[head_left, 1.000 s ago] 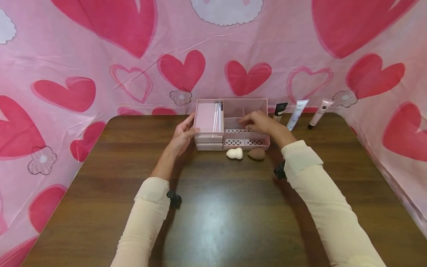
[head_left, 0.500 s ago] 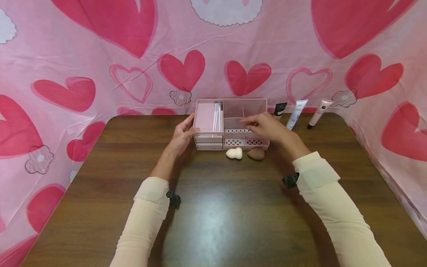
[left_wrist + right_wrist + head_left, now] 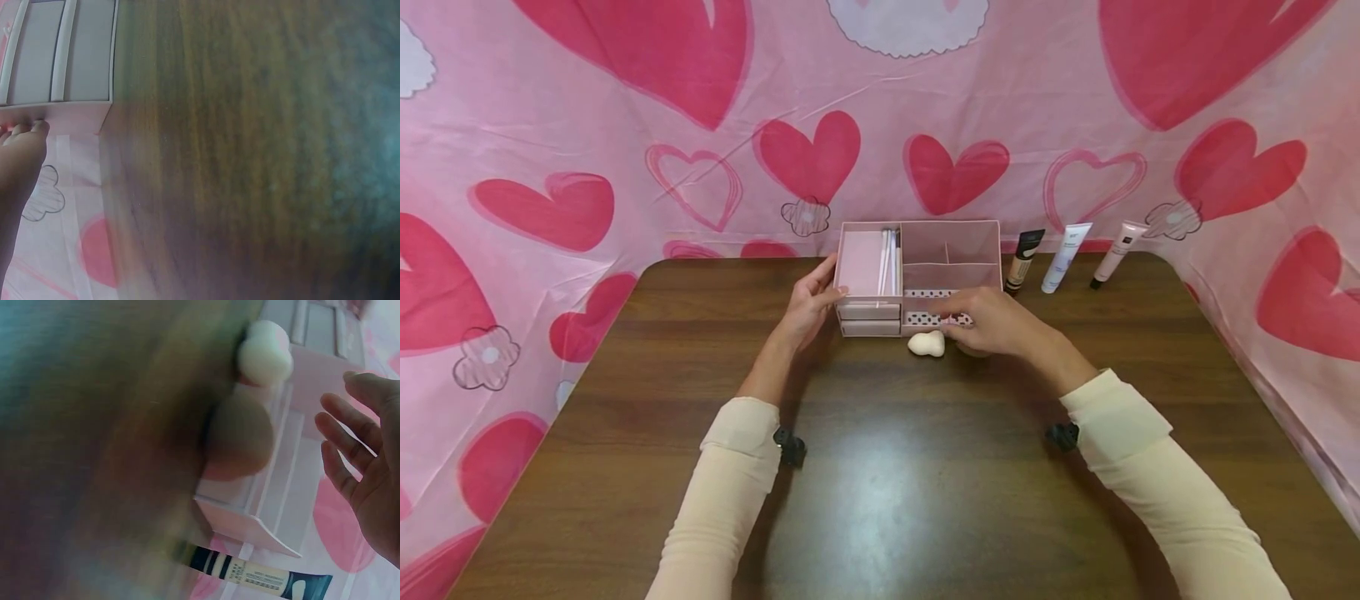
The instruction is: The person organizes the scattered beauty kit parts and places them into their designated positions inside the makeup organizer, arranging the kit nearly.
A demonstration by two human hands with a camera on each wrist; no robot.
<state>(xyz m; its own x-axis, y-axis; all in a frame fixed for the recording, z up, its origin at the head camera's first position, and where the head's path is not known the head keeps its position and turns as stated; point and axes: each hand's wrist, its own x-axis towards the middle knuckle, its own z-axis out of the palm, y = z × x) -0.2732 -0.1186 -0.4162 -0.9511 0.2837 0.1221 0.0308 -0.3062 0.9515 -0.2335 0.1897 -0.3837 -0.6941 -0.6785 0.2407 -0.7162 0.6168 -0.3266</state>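
A pink desktop organizer [image 3: 951,230] stands against the back of the table, with open compartments on its right and small drawers [image 3: 870,313] at its lower left. My left hand [image 3: 808,307] grips its left side, thumb over the front edge; in the left wrist view the fingers [image 3: 39,127] lie against the side wall. Over the front compartments hovers my right hand [image 3: 996,321], its loosely bent fingers holding nothing. Just below that hand is a brown makeup sponge [image 3: 240,437], mostly covered in the head view. Beside it lies a cream, waisted makeup sponge [image 3: 927,343].
Slim white-handled brushes [image 3: 891,260] stand in the organizer's upper left compartment. To the right are a black-capped foundation tube [image 3: 1024,260], a white tube [image 3: 1066,258] and a pink tube [image 3: 1120,253]. A pink heart-print cloth [image 3: 880,125] hangs behind the wooden table [image 3: 880,467].
My right hand has come from the organizer's middle compartments toward me, down over the front row and brown sponge, uncovering the foundation tube. My left hand has stayed on the organizer's side.
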